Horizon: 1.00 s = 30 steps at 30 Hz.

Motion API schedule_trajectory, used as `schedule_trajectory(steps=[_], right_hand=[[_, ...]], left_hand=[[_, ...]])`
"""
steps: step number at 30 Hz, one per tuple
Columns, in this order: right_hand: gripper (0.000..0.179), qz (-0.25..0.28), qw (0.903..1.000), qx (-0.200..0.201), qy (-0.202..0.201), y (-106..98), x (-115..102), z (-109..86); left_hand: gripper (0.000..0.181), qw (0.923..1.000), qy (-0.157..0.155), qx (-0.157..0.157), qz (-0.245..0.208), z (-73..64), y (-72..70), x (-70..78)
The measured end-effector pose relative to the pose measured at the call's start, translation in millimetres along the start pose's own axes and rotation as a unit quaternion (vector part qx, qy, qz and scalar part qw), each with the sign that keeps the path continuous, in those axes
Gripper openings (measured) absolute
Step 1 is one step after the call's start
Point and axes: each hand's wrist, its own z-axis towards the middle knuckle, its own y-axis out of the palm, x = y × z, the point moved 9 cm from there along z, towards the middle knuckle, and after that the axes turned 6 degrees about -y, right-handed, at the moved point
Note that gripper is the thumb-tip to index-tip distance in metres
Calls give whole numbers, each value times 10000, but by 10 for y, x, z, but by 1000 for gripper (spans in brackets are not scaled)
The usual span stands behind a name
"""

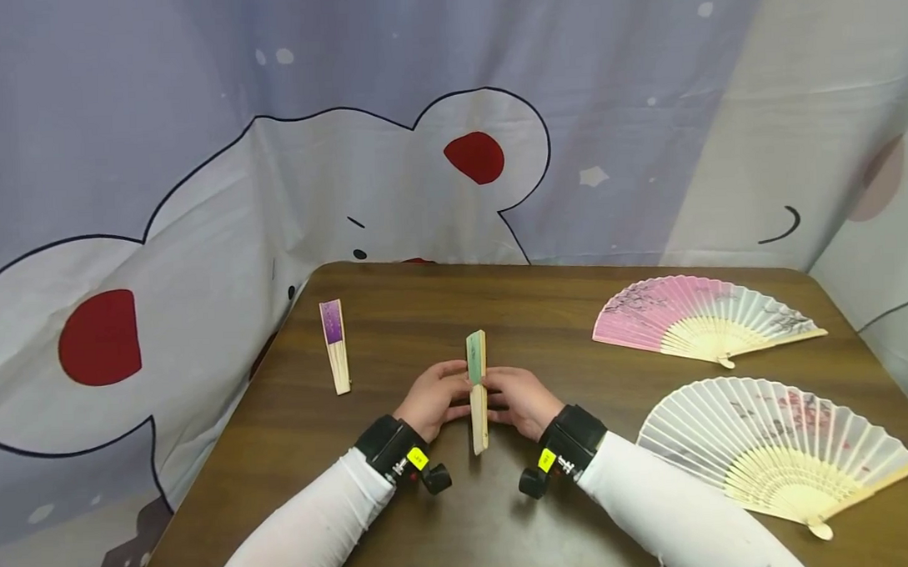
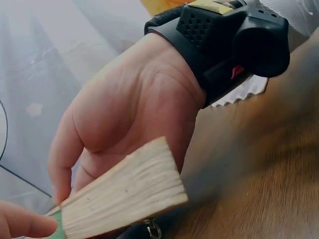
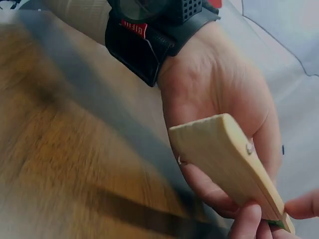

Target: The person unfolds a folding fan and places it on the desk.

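A folded green hand fan with pale wooden ribs stands between both hands above the middle of the table. My left hand grips it from the left and my right hand from the right, around where the green cloth meets the ribs. In the left wrist view, the rib end of the fan points back toward the wrist, a small metal ring at its edge. The right wrist view shows the same fan edge-on, with fingertips of both hands close together near its green part.
A folded purple fan lies on the brown table at the left. To the right, an open pink-and-white fan lies behind an open white fan with red blossoms. A patterned curtain hangs behind the table.
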Motion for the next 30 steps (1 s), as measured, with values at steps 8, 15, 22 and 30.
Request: schedule_trajectory(steps=[8,15,22,30], right_hand=[[40,-73,9990,75,-435,-200,-52,-106],[46,349,9968,23,-721,-381,-123,-254],[47,515,9934,4,-1027,-455,-239,-309],[23,847,9892,61,-1196,-557,-302,-342]], left_hand=[[53,9993,79,-142,-348,72,220,-45],[51,9982,311,-375,-347,106,456,26],[42,9965,664,-397,-323,122,560,115],[42,9947,705,-648,-370,200,663,122]])
